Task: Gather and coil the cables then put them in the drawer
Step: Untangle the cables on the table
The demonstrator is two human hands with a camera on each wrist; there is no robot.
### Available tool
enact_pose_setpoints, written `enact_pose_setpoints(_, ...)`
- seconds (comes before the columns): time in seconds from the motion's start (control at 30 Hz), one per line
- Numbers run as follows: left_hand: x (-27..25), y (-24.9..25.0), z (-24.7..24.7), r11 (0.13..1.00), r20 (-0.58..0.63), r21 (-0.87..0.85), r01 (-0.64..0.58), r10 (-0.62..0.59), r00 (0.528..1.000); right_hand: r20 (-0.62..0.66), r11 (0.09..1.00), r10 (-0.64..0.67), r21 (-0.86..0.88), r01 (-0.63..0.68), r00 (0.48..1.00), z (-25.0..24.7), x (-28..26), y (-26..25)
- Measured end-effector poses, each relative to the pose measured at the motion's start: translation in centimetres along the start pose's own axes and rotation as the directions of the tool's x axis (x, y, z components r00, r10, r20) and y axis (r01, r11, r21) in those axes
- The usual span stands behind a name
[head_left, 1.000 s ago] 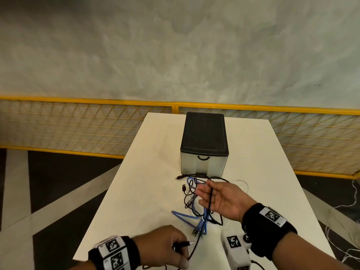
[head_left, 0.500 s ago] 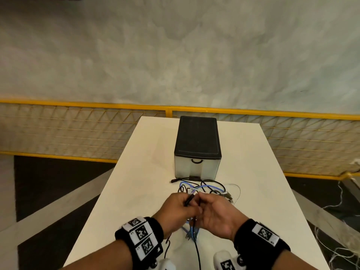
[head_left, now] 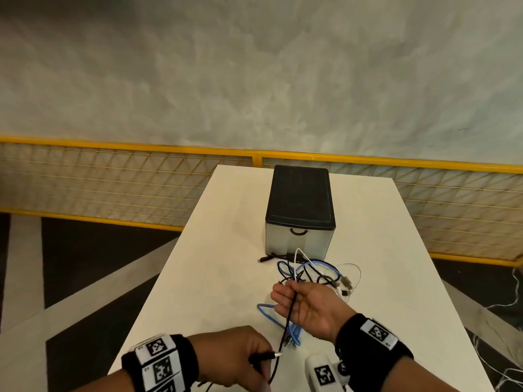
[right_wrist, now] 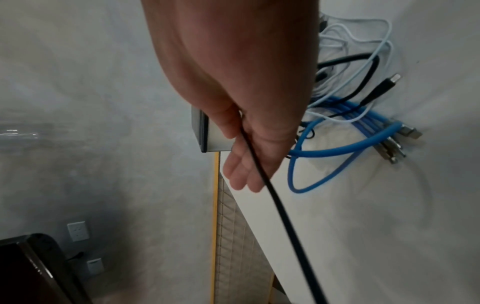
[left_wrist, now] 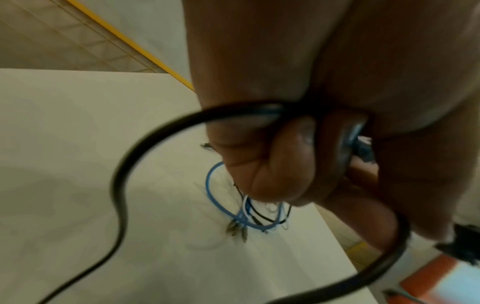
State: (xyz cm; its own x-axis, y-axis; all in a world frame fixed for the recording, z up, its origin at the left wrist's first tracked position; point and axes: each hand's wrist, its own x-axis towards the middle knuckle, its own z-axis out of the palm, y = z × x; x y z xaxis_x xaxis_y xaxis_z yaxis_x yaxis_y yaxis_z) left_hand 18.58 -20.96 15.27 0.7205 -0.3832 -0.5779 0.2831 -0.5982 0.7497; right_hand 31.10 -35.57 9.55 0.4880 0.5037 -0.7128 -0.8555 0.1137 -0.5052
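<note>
A black cable point(head_left: 290, 312) stretches between my two hands. Near the table's front edge my left hand point(head_left: 240, 360) grips its plug end, and in the left wrist view its fingers point(left_wrist: 272, 164) curl round loops of the cable point(left_wrist: 122, 174). My right hand point(head_left: 305, 306) is held palm up with straight fingers, and the cable point(right_wrist: 280, 216) runs across the palm point(right_wrist: 233, 92). A tangle of blue, black and white cables point(head_left: 319, 271) lies just beyond the right hand. Behind it stands the drawer unit point(head_left: 300, 199), black-topped, with its drawer closed.
The white table point(head_left: 212, 278) is narrow, with its edges close on both sides. A yellow mesh fence point(head_left: 141, 176) runs behind it below a grey wall. Loose white wires point(head_left: 509, 295) lie on the floor to the right.
Half a second ago both hands met over the cable pile. The left hand has since drawn back to the near edge with the plug, and the right hand has opened with the cable lying across it.
</note>
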Motion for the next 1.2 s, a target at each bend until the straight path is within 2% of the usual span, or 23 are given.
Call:
enact_pose_setpoints(0.17, -1.0, 0.2, 0.3, 0.982, 0.075, 0.173, -0.070, 0.057, 0.996, -0.039, 0.993, -0.084, 0.077, 0.087, 0.996, 0.3, -0.2, -2.1)
enact_pose_setpoints(0.23, -1.5, 0.2, -0.3, 0.992, 0.119, 0.115, -0.057, 0.043, 0.992, -0.021, 0.991, -0.116, 0.062, 0.117, 0.993, 0.1, -0.4, -2.8)
enact_pose_setpoints(0.27, -1.4, 0.5, -0.7, 0.998, 0.087, 0.045, -0.051, 0.047, 0.995, -0.006, 0.991, -0.126, 0.051, 0.126, 0.992, 0.0, -0.4, -2.8)
enact_pose_setpoints(0.3, -0.9, 0.8, -0.9, 0.998, -0.012, -0.041, -0.054, 0.054, 0.998, 0.014, 0.992, -0.127, 0.030, 0.126, 0.992, 0.0, -0.4, -2.6)
enact_pose_setpoints(0.33, -0.1, 1.0, -1.2, 0.986, -0.170, -0.154, -0.070, 0.044, 0.985, 0.035, 0.993, -0.115, 0.011, 0.114, 0.993, 0.0, -0.5, -2.3)
enact_pose_setpoints(0.4, 2.0, 1.5, -1.5, 0.916, -0.488, -0.376, -0.143, -0.064, 0.871, 0.090, 0.997, -0.078, -0.020, 0.080, 0.993, 0.3, -0.6, -1.4)
enact_pose_setpoints(0.43, 3.2, 1.7, -1.7, 0.888, -0.566, -0.424, -0.181, -0.104, 0.818, 0.128, 0.997, -0.070, -0.035, 0.075, 0.989, 0.6, -0.9, -1.0)
enact_pose_setpoints(0.47, 4.2, 2.1, -1.7, 0.872, -0.601, -0.442, -0.210, -0.114, 0.791, 0.161, 0.996, -0.070, -0.042, 0.077, 0.985, 0.9, -1.1, -0.7)
enact_pose_setpoints(0.57, 6.2, 3.2, -1.5, 0.850, -0.613, -0.456, -0.264, -0.085, 0.786, 0.179, 0.997, -0.072, -0.012, 0.075, 0.981, 1.2, -1.7, -0.4)
enact_pose_setpoints(0.67, 6.5, 3.3, -0.8, 0.843, -0.575, -0.484, -0.235, -0.103, 0.812, 0.116, 0.998, -0.055, -0.010, 0.056, 0.992, 0.6, -2.2, -0.8)
enact_pose_setpoints(0.73, 5.6, 3.1, -0.3, 0.876, -0.499, -0.447, -0.184, -0.073, 0.864, 0.065, 0.999, -0.032, -0.019, 0.034, 0.997, 0.4, -2.2, -1.1)
enact_pose_setpoints(0.83, 3.8, 2.8, 0.5, 0.960, -0.296, -0.265, -0.086, 0.004, 0.955, -0.012, 0.998, -0.065, 0.007, 0.065, 0.998, -0.4, -1.2, -1.8)
enact_pose_setpoints(0.87, 3.4, 2.3, 0.8, 0.969, -0.257, -0.237, -0.068, 0.005, 0.966, -0.016, 0.998, -0.067, 0.010, 0.067, 0.998, -0.7, -0.8, -1.9)
enact_pose_setpoints(0.97, 2.5, 1.0, 0.8, 0.975, -0.259, -0.219, -0.036, -0.022, 0.966, -0.001, 0.998, -0.041, -0.037, 0.041, 0.999, -0.9, -0.7, -2.0)
enact_pose_setpoints(1.0, 2.3, 0.2, 0.6, 0.985, -0.223, -0.171, -0.021, -0.018, 0.975, -0.005, 0.998, -0.036, -0.042, 0.035, 0.999, -0.9, -0.7, -2.0)
enact_pose_setpoints(1.07, 1.9, -0.1, 0.4, 0.998, -0.073, -0.053, 0.018, -0.022, 0.997, -0.027, 0.999, -0.038, -0.019, 0.037, 0.999, -0.9, -0.6, -2.1)
enact_pose_setpoints(1.13, 1.6, -0.3, 0.4, 0.998, 0.030, 0.059, 0.008, -0.010, 1.000, -0.040, 0.999, -0.048, -0.005, 0.048, 0.998, -0.8, -0.5, -2.1)
enact_pose_setpoints(1.17, 1.5, -0.3, 0.4, 0.999, 0.030, 0.054, -0.003, 0.002, 1.000, -0.040, 0.999, -0.045, 0.002, 0.045, 0.998, -0.6, -0.4, -1.9)
enact_pose_setpoints(1.2, 1.6, -0.1, 0.3, 1.000, -0.021, 0.022, -0.015, 0.016, 1.000, -0.040, 0.999, -0.043, 0.011, 0.044, 0.998, -0.5, -0.2, -1.6)
